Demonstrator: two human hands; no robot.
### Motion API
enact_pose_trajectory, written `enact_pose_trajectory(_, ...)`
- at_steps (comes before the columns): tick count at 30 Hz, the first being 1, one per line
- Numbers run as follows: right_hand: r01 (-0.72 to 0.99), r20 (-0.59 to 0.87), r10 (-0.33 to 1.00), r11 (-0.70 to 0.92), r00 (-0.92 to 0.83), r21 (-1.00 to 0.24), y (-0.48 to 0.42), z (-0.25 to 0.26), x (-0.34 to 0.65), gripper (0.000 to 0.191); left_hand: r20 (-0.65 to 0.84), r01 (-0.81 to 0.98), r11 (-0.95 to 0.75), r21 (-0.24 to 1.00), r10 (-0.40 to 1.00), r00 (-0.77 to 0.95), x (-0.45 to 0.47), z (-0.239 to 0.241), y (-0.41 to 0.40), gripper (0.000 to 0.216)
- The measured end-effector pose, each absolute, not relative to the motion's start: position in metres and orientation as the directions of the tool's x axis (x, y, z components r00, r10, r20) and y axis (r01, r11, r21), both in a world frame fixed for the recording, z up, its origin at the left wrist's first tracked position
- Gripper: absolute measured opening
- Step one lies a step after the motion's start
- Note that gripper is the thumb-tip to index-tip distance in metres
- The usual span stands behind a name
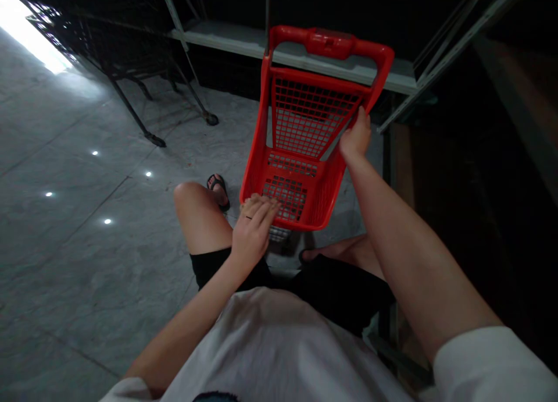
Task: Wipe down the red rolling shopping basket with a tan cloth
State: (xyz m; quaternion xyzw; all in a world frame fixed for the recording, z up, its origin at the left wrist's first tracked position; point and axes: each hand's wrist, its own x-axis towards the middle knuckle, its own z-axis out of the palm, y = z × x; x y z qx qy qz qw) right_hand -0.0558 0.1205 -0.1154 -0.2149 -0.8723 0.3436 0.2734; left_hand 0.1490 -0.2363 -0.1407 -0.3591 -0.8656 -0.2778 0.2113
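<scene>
A red plastic shopping cart (257, 152) with grid panels stands upright in front of me, its handle (329, 43) at the far end. My right hand (356, 135) is closed around the cart's right side rail, below the handle. At the near left corner of the basket rim lies my left hand (253, 227), a ring on one finger. Its fingers are bent over a crumpled tan thing (251, 203), which looks like cloth and is mostly covered. The basket's slotted floor shows beyond that hand.
Behind the cart is a metal shelf rack (226, 38) with a pale board. A dark wheeled metal frame (139, 108) stands to the left on the grey tiled floor (87, 262). My legs straddle the cart's near end. Dark boards line the right.
</scene>
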Motion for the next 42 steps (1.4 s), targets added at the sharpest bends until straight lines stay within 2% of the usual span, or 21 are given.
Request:
enact_pose_trajectory(5, 0.228, 0.273, 0.562, 0.663, -0.781, -0.713, 0.101, -0.104, -0.017, 0.080, 0.561, 0.859, 0.467, 0.208, 0.663, -0.496, 0.174, -0.147, -0.187, 0.044)
enact_pose_trajectory(10, 0.260, 0.166, 0.480, 0.697, -0.861, -0.668, 0.063, -0.124, 0.053, 0.096, 0.567, 0.901, 0.389, 0.193, 0.705, -0.426, 0.165, -0.140, -0.203, 0.040)
enact_pose_trajectory(18, 0.236, 0.193, 0.461, 0.718, -0.866, -0.654, 0.053, -0.138, 0.082, 0.092, 0.575, 0.910, 0.366, 0.194, 0.709, -0.408, 0.112, -0.128, -0.284, 0.041)
enact_pose_trajectory(22, 0.215, 0.206, 0.442, 0.727, -0.873, -0.652, 0.069, -0.139, 0.065, 0.087, 0.517, 0.937, 0.334, 0.101, 0.787, -0.336, 0.065, -0.121, -0.307, 0.045)
enact_pose_trajectory(24, 0.211, 0.195, 0.413, 0.750, -0.890, -0.626, 0.077, -0.137, 0.052, 0.084, 0.508, 0.913, 0.376, 0.158, 0.762, -0.402, 0.045, -0.118, -0.302, 0.043)
enact_pose_trajectory(27, 0.191, 0.189, 0.351, 0.803, -0.917, -0.565, 0.089, -0.127, 0.029, 0.076, 0.522, 0.847, 0.436, 0.305, 0.667, -0.531, 0.028, -0.120, -0.277, 0.040)
enact_pose_trajectory(30, 0.193, 0.175, 0.312, 0.851, -0.934, -0.488, 0.092, -0.113, 0.017, 0.071, 0.537, 0.812, 0.458, 0.363, 0.609, -0.584, 0.035, -0.129, -0.250, 0.037)
enact_pose_trajectory(33, 0.237, 0.172, 0.306, 0.913, -0.936, -0.331, 0.069, -0.105, 0.030, 0.071, 0.556, 0.806, 0.449, 0.386, 0.584, -0.592, 0.064, -0.140, -0.230, 0.039)
enact_pose_trajectory(35, 0.199, 0.200, 0.238, 0.959, -0.950, -0.200, 0.041, -0.106, 0.051, 0.065, 0.581, 0.804, 0.436, 0.404, 0.556, -0.594, 0.089, -0.144, -0.221, 0.041)
enact_pose_trajectory(36, 0.154, 0.208, 0.186, 0.975, -0.960, -0.159, 0.025, -0.107, 0.064, 0.060, 0.591, 0.804, 0.433, 0.407, 0.546, -0.594, 0.101, -0.146, -0.217, 0.042)
enact_pose_trajectory(38, 0.122, 0.128, 0.141, 0.982, -0.982, -0.142, -0.003, -0.109, 0.088, 0.049, 0.601, 0.813, 0.437, 0.384, 0.551, -0.579, 0.120, -0.149, -0.210, 0.042)
enact_pose_trajectory(40, 0.225, 0.007, 0.227, 0.968, -0.974, -0.108, -0.022, -0.109, 0.107, 0.048, 0.604, 0.839, 0.436, 0.326, 0.586, -0.540, 0.128, -0.151, -0.205, 0.040)
enact_pose_trajectory(42, 0.309, -0.078, 0.305, 0.950, -0.949, -0.044, -0.026, -0.106, 0.118, 0.057, 0.610, 0.874, 0.413, 0.257, 0.632, -0.478, 0.124, -0.151, -0.204, 0.039)
